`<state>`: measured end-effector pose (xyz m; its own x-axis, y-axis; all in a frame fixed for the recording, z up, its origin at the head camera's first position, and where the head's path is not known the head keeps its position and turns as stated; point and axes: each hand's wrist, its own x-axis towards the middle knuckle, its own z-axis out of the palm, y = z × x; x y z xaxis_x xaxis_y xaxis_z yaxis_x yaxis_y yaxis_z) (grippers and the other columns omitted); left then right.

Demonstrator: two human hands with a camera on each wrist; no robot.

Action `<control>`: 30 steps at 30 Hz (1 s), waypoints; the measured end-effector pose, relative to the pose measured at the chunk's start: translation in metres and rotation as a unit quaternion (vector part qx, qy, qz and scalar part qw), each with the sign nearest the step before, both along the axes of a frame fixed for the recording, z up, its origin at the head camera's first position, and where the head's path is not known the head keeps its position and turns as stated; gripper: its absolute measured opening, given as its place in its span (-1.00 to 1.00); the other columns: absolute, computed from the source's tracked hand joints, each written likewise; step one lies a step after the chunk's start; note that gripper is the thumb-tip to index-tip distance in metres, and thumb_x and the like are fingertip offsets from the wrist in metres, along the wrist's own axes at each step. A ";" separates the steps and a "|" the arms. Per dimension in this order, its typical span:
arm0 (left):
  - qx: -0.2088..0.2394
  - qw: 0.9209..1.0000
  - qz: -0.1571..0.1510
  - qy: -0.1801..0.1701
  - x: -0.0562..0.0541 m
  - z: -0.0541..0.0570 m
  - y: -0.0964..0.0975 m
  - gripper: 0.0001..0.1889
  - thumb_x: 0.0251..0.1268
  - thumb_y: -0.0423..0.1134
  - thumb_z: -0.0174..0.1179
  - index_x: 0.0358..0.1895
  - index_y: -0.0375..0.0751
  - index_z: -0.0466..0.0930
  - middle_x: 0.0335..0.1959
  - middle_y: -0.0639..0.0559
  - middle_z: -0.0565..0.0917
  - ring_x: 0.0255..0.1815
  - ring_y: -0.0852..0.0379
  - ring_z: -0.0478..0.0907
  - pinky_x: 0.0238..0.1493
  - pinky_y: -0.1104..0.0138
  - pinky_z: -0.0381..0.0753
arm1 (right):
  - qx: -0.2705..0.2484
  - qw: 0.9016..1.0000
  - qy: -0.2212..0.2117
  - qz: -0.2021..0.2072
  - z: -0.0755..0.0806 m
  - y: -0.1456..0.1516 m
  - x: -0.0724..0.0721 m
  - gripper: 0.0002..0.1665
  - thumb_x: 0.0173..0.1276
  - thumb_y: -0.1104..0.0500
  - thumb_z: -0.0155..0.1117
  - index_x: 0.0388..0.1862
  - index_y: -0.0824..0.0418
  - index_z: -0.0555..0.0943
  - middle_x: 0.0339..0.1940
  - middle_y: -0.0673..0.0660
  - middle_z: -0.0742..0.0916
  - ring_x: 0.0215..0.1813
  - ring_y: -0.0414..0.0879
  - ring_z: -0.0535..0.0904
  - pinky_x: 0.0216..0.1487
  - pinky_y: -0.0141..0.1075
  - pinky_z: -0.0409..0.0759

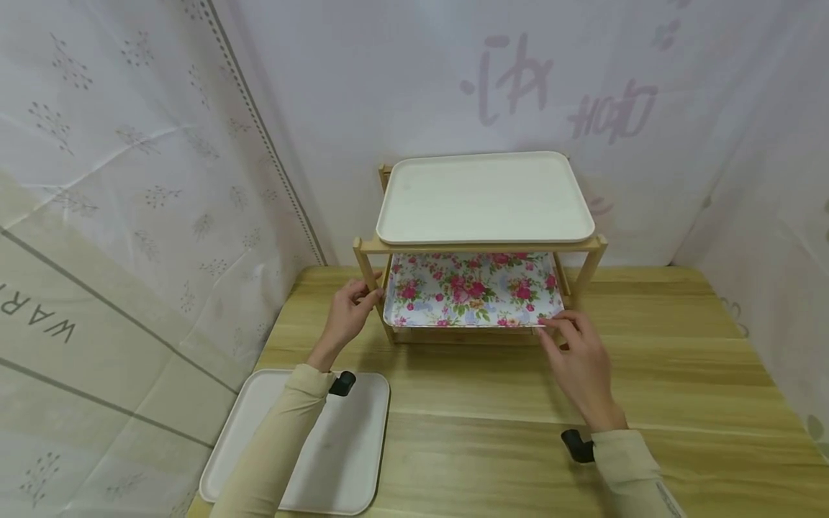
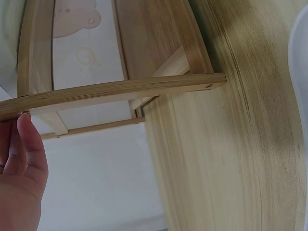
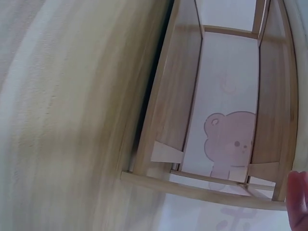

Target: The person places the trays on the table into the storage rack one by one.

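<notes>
A wooden two-tier rack (image 1: 479, 249) stands at the back of the table. On its lower shelf lies a floral tray (image 1: 469, 291), white with pink roses. My left hand (image 1: 348, 313) grips the rack's left front post, near the floral tray's left edge. In the left wrist view, the thumb (image 2: 31, 137) presses on the wooden post (image 2: 120, 91) with the fingers beside it. My right hand (image 1: 579, 360) pinches the floral tray's front right corner between thumb and fingers. Only some fingertips (image 3: 294, 192) show at the right wrist view's edge.
A plain white tray (image 1: 486, 198) lies on the rack's top tier. Another white tray (image 1: 352, 446) rests on the wooden table (image 1: 479, 446) at front left, partly under my left forearm. Printed cloth (image 1: 453, 72) hangs behind and on both sides.
</notes>
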<state>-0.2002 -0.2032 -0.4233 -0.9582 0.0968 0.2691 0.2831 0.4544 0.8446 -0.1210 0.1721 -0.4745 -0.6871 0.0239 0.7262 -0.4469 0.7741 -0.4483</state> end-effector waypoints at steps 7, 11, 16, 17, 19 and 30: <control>0.008 1.000 -0.009 -0.007 0.012 0.020 0.007 -0.70 0.37 -0.41 0.13 0.10 -0.48 0.57 -0.21 -0.30 0.53 -0.09 -0.21 0.61 -0.22 0.48 0.52 | 0.001 1.000 -0.001 -0.025 0.004 -0.007 -0.011 -0.80 0.08 0.29 0.51 -0.30 0.31 0.70 -0.18 0.22 0.64 -0.38 -0.04 0.56 -0.49 -0.26 0.52; 0.003 1.000 -0.010 -0.008 0.013 0.021 0.008 -0.69 0.37 -0.41 0.11 0.11 -0.49 0.56 -0.21 -0.29 0.53 -0.08 -0.23 0.61 -0.21 0.53 0.52 | 0.001 0.999 -0.005 -0.040 0.008 -0.011 -0.017 -0.82 0.12 0.29 0.48 -0.29 0.32 0.72 -0.17 0.23 0.66 -0.46 -0.05 0.56 -0.49 -0.20 0.52; 0.006 1.000 -0.013 -0.011 0.013 0.020 0.007 -0.65 0.37 -0.40 0.12 0.17 -0.44 0.53 -0.22 -0.29 0.52 -0.07 -0.25 0.61 -0.26 0.54 0.51 | 0.002 0.998 -0.017 -0.058 0.011 -0.014 -0.022 -0.82 0.15 0.28 0.46 -0.27 0.34 0.72 -0.15 0.24 0.67 -0.51 -0.06 0.55 -0.54 -0.25 0.46; 0.007 1.000 -0.014 -0.011 0.013 0.020 0.007 -0.65 0.37 -0.40 0.13 0.18 -0.44 0.53 -0.23 -0.29 0.52 -0.07 -0.25 0.60 -0.26 0.54 0.51 | 0.002 0.998 -0.017 -0.061 0.012 -0.014 -0.022 -0.82 0.15 0.28 0.47 -0.27 0.34 0.72 -0.15 0.24 0.68 -0.51 -0.05 0.56 -0.55 -0.25 0.47; 0.007 1.000 -0.014 -0.013 0.013 0.020 0.007 -0.65 0.37 -0.40 0.13 0.18 -0.43 0.53 -0.22 -0.29 0.52 -0.08 -0.24 0.60 -0.27 0.54 0.51 | 0.002 0.998 -0.018 -0.065 0.013 -0.015 -0.023 -0.82 0.15 0.28 0.47 -0.28 0.35 0.73 -0.14 0.25 0.68 -0.51 -0.03 0.57 -0.54 -0.24 0.48; 0.009 1.000 -0.012 -0.021 0.013 0.021 0.007 -0.64 0.38 -0.39 0.13 0.19 -0.42 0.53 -0.22 -0.30 0.51 -0.08 -0.27 0.59 -0.29 0.54 0.50 | -0.016 0.996 -0.047 -0.074 0.020 -0.020 -0.030 -0.81 0.21 0.25 0.42 -0.24 0.36 0.72 -0.09 0.29 0.68 -0.26 0.15 0.65 -0.41 -0.05 0.61</control>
<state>-0.1874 -0.1965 -0.4026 -0.9660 0.1155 0.2311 0.2584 0.4322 0.8640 -0.1510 0.1518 -0.4547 -0.7385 0.1530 0.6566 -0.2838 0.8128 -0.5087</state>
